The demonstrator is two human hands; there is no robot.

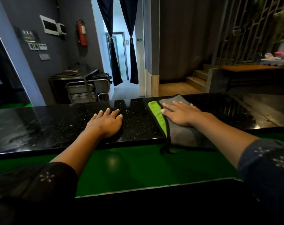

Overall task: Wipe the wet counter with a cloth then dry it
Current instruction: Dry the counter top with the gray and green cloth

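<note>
Right hand (180, 113) lies flat, fingers straight and spread, pressing the cloth (178, 127) down on the black speckled table (138, 120); that cloth is grey with a green edge, lying right of centre with its near end draped over the table's front lip. Left hand (105, 122) rests open on the bare stone beside it, fingers out, holding nothing, looking like a brace. The step reads as the wiping pass. To do it well, I'd say keep that palm weight even across the cloth and run long, overlapping strokes along the table, working toward the streaky, sheeny patch at the far left (16, 127), which looks wet. Lift the bracing hand out of each stroke's path, and tuck the hanging end up so it doesn't drag. As for writing: a dark wall sign (29, 37) at upper left carries pale lettering, too blurred to read for sure; no brand shows on the cloth
</note>
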